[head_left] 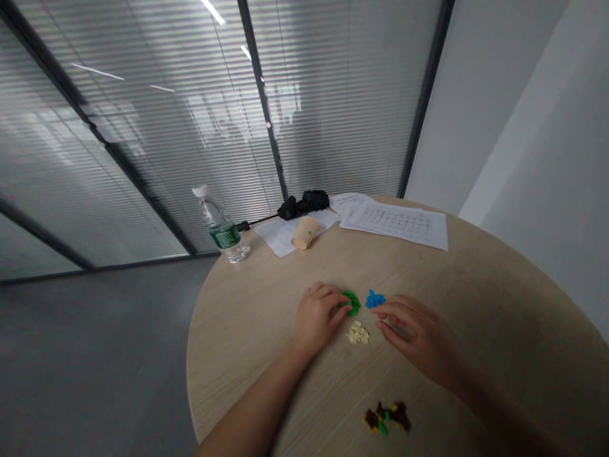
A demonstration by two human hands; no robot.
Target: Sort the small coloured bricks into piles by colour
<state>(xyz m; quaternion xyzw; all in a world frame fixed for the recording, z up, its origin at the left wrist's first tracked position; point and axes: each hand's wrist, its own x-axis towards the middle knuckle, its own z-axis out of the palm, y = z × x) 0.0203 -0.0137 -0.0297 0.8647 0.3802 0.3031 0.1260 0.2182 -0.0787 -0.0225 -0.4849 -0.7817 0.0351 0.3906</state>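
My left hand (321,317) rests at the left edge of a pile of small green pieces (353,303). Its fingers are bent and slightly apart, with the tips touching the pile. My right hand (421,336) is beside a pile of small blue pieces (375,299). Its fingers reach to the near side of that pile, and a gap shows between them and the thumb. Between the hands, a little closer to me, lies a heap of cream-coloured pieces (358,332). I cannot make out the shape of single pieces.
Nearer me is a mixed pile of dark brown, yellow and green pieces (387,417). Toward the far edge of the round wooden table (238,349) are a water bottle (226,235), a paper cup (305,233) lying tipped, printed sheets (399,222) and a black bundle (304,203).
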